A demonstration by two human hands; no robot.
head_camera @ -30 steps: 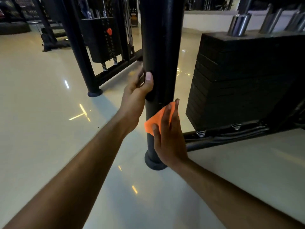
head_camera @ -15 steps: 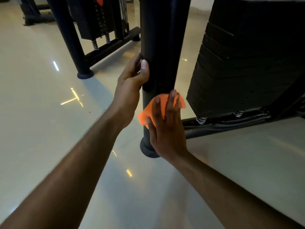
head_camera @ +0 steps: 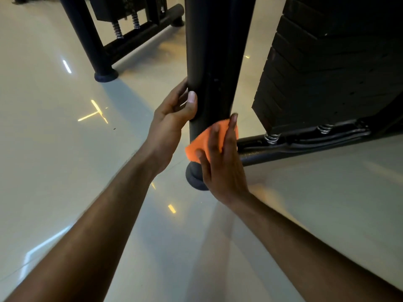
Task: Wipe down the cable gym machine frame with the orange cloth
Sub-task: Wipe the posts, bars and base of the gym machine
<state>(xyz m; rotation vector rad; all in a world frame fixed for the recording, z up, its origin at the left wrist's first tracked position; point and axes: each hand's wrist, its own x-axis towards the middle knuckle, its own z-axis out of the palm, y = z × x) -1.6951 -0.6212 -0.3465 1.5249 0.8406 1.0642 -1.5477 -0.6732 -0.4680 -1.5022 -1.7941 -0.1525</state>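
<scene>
A black upright post (head_camera: 214, 62) of the cable gym machine frame rises through the middle of the view and ends in a round black foot (head_camera: 194, 178) on the glossy pale floor (head_camera: 54, 149). The right hand (head_camera: 222, 164) lies flat against the lower part of this post, fingers straight and close together, pointing up, with the orange cloth (head_camera: 199, 144) pressed between the palm and the metal. The cloth sits under the fingers and spills out to the left of the hand, its loose corner hanging just above the foot; a strip of orange also shows beyond the fingertips at the right edge of the post. The hand does not curl round the cloth; it holds it there by flat pressure.

The left hand (head_camera: 172, 114) grips the same post just above the cloth, on its left side, thumb across the front and fingers wrapped behind. The two hands are near each other but apart, the left higher than the right.

To the right, a black weight stack (head_camera: 327, 73) stands over a low horizontal frame bar (head_camera: 305, 144) that joins the post near its base, just beside the right hand; small coil springs (head_camera: 271, 138) show under the stack. Behind at upper left, another black post and foot (head_camera: 105, 75) stand on the floor with a crossbar and two more springs. Light streaks reflect off the floor.
</scene>
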